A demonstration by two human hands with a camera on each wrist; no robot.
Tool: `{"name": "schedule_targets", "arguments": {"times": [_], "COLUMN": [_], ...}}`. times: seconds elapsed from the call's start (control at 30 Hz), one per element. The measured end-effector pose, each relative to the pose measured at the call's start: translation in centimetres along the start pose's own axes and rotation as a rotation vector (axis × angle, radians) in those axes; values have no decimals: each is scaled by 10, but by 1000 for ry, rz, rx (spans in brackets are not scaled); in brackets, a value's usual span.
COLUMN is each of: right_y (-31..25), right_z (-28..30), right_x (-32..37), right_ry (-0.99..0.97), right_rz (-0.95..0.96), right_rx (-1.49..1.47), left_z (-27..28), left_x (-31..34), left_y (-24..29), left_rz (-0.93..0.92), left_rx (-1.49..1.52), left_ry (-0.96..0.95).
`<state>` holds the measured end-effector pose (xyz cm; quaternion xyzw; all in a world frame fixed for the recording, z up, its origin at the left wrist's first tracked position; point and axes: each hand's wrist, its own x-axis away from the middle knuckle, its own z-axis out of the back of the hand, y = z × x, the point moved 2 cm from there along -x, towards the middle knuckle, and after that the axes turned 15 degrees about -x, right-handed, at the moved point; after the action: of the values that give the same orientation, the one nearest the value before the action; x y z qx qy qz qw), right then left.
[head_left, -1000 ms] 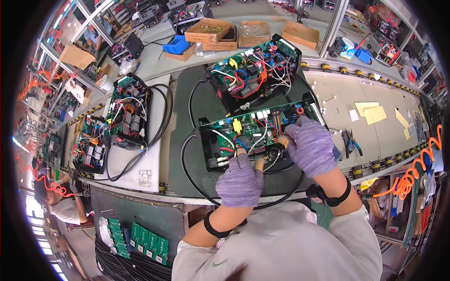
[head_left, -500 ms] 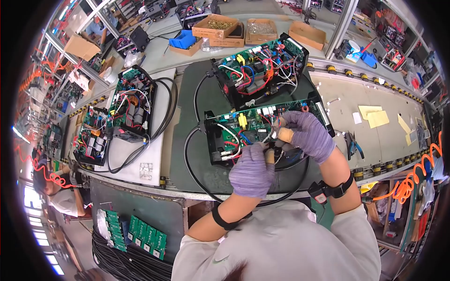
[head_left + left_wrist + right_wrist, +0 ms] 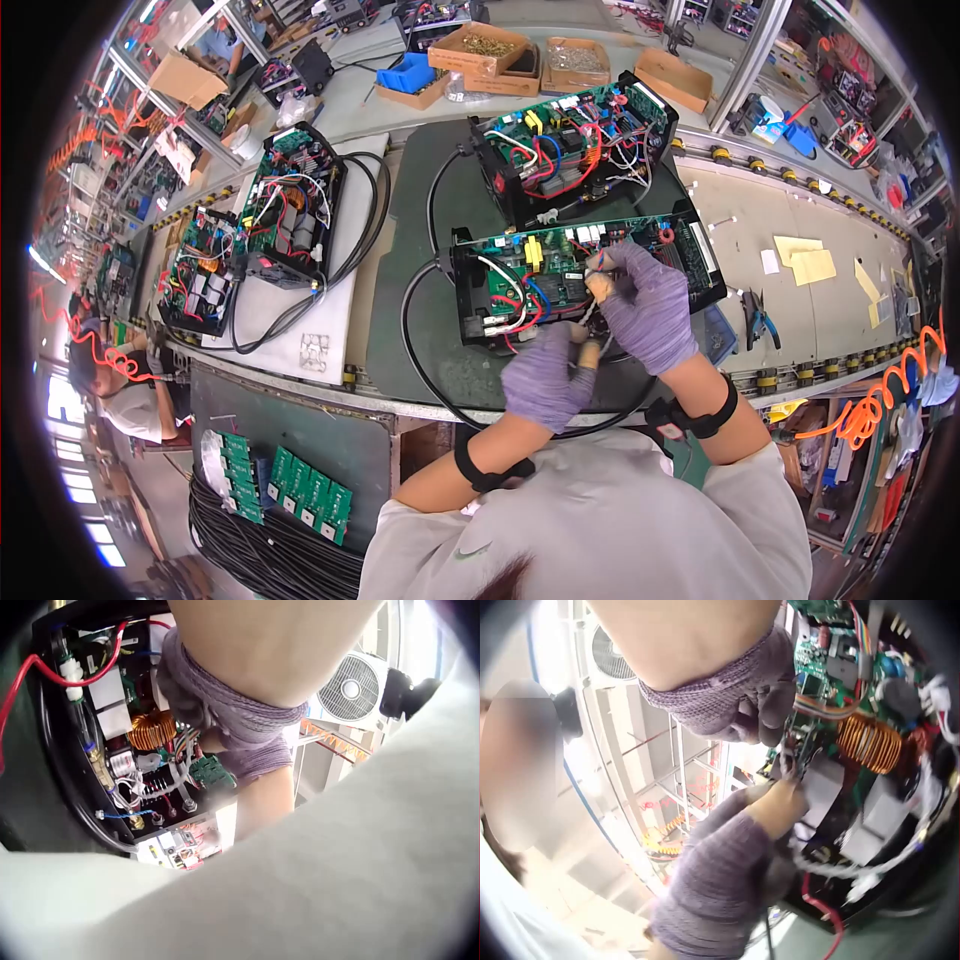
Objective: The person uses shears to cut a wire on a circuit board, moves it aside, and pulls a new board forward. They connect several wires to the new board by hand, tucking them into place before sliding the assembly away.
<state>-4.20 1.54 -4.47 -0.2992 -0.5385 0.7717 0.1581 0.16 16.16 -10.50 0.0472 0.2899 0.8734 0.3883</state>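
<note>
Both hands wear purple knit gloves with some fingertips bare. They work over an open black chassis [image 3: 468, 300] holding a green circuit board [image 3: 505, 262] and many coloured wires. My right hand [image 3: 650, 305] pinches a whitish twisted wire [image 3: 589, 288] between thumb and forefinger, above the chassis's middle. Lower down, at the front edge, my left hand [image 3: 548, 378] curls inward with its thumb toward the same wire. The right wrist view shows the left hand's bare fingertip [image 3: 786, 801] pinching at the wires, close below the right hand. A copper-wound coil [image 3: 870, 744] sits beside them.
A second open chassis [image 3: 490, 190] stands directly behind; two more units [image 3: 285, 215] are at the left. A black cable [image 3: 420, 365] loops around the front. Pliers [image 3: 758, 320] and yellow paper slips [image 3: 808, 262] lie right. Cardboard boxes [image 3: 480, 48] sit at the back.
The right hand has come from deeper inside the chassis's right part and now lifts the whitish wire near the middle. The left hand has shifted rightward along the front edge. The head view has shifted slightly.
</note>
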Motion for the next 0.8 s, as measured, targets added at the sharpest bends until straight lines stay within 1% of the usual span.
{"name": "schedule_targets", "arguments": {"times": [0.1, 0.13, 0.23, 0.27, 0.3, 0.33, 0.37, 0.4, 0.43, 0.47, 0.5, 0.57, 0.63, 0.67, 0.73, 0.8], "right_y": [12, 11, 6, 7, 8, 3, 1, -1, -2, 2, 5, 9, 13, 17, 31, 35], "right_z": [3, 4, 7, 8, 9, 10, 10, 9, 8, 6, 5, 6, 7, 7, 8, 6], "right_x": [3, 3, 1, 0, -1, -1, -1, 0, 0, 1, 1, -2, -3, -3, -3, -1], "right_ry": [-4, 3, 16, 17, 19, -2, 27, 55, 83, 146, 167, 211, 174, 156, 193, 222], "right_rz": [107, 95, 41, 6, -31, -119, -99, -79, -57, 38, 37, 37, -8, -35, -82, -100], "right_rx": [123, 125, 130, 130, 131, 99, 123, 148, 172, 232, 268, 342, 366, 377, 267, 200], "left_z": [0, -1, -18, -38, -39, -36, -33, -33, -39, -47, -57, -69, -60, -55, -47, -73], "left_x": [2, 2, -1, -1, -2, -6, -11, -17, -25, -32, -36, -40, -41, -40, -31, -24], "left_y": [-8, -8, -12, -19, -10, 5, 19, 32, 38, 42, 44, 41, 34, 28, 16, -5], "left_rz": [49, 84, -55, -158, -212, -264, -316, -321, -383, -446, -509, -493, -479, -388, -198, -39], "left_rx": [-109, -109, 53, 11, 7, 4, 2, -103, -149, -196, -243, -138, 16, 135, 371, 756], "left_ry": [73, 11, -106, -128, -167, -206, -245, -323, -335, -346, -358, -318, -266, -269, -277, -268]}}
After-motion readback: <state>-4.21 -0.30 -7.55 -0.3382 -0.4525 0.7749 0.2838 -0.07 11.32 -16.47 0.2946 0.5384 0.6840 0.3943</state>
